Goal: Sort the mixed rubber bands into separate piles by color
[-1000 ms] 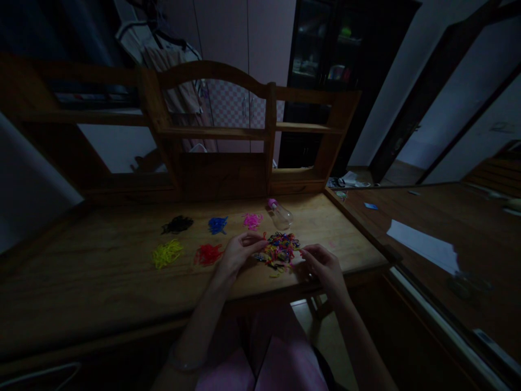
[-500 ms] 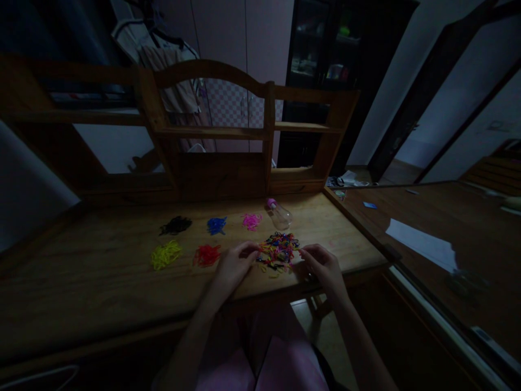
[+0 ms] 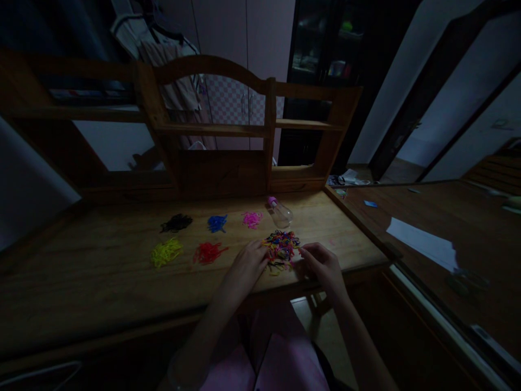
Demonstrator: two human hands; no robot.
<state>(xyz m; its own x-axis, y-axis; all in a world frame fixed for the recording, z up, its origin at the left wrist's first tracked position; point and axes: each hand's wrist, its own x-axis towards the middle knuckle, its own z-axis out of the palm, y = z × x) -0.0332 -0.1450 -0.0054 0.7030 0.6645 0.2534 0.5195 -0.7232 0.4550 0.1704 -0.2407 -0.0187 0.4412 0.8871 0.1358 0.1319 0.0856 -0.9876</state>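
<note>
A mixed heap of thin coloured rubber bands lies on the wooden desk between my hands. At its left edge is my left hand, fingers curled together and touching the bands; what is between the fingertips is hidden. My right hand is at the heap's right edge, thumb and forefinger pinched on what looks like a red rubber band. Sorted by colour to the left are a red pile, a yellow pile, a black pile, a blue pile and a pink pile.
Behind the heap lies a clear bulb-shaped bottle with a pink cap. A wooden shelf unit rises along the desk's back. On the brown surface to the right are white paper and a small blue card.
My left hand has shifted right, onto the heap's left side, uncovering a red strand at the red pile's right end. My right hand stays almost in place.
</note>
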